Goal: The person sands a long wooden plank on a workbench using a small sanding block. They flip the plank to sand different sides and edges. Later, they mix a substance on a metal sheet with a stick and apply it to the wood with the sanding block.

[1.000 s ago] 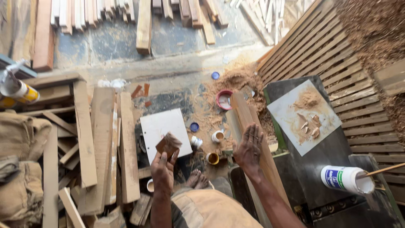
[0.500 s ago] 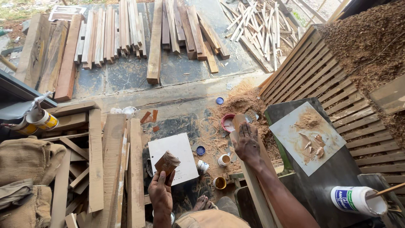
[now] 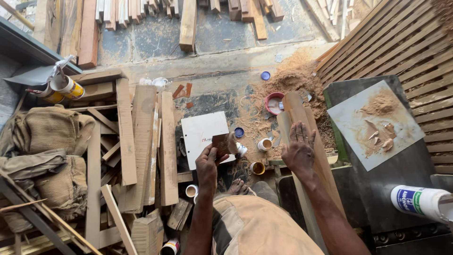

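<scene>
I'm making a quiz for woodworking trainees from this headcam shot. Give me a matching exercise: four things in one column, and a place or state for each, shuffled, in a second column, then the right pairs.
Things:
1. small brown block
2. long plank
3. white bottle
4. red bowl

Places or states:
A. lying on its side on the dark table at the right edge
B. on the ground beside the sawdust heap
C. held up in the left hand
D. under the flat palm of the right hand

Pairs: 1-C, 2-D, 3-A, 4-B
</scene>
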